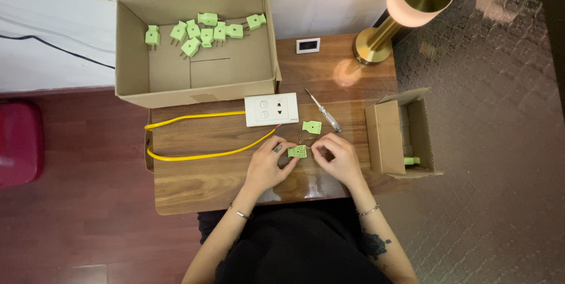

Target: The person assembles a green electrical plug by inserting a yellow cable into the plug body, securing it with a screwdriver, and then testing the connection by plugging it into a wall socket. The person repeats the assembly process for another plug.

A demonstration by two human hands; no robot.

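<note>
Seen from above, a person's left hand (268,160) and right hand (338,157) meet at the middle of a wooden desk (194,184), both pinching a small green plug part (298,151), with a second green piece (312,127), a screwdriver (323,111) and a white socket (271,109) just beyond.

Pinching a green plug half (298,151) between left hand (268,163) and right hand (338,157). Beside them: white socket plate (271,109), screwdriver (323,111).
</note>
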